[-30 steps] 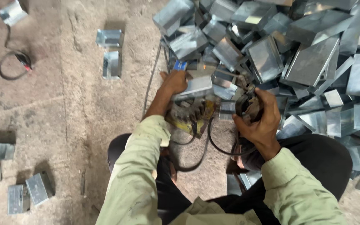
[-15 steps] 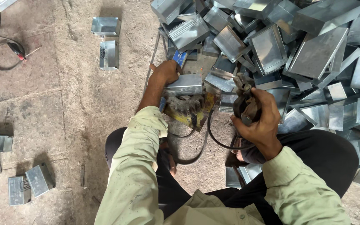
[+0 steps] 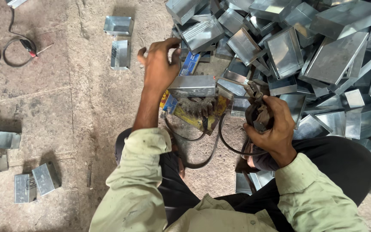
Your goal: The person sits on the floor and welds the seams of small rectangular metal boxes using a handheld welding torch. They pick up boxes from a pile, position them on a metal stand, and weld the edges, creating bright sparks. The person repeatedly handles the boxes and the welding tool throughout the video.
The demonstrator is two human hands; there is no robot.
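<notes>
metal workshop, heap of galvanised sheet-metal boxes (image 3: 288,51), dusty concrete floor (image 3: 65,107), loose cable (image 3: 16,47)

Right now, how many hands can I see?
2. The left hand reaches to the pile of metal boxes; the right hand grips a dark cabled tool nearer the lap. No others show.

Left hand (image 3: 159,64) on metal box (image 3: 193,86) (right hand (image 3: 268,124) grips tool (image 3: 254,109)).

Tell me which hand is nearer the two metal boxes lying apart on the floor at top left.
Left. The left hand is raised just right of the two metal boxes, not touching them. The right hand is far off to the right, gripping a cabled tool.
</notes>
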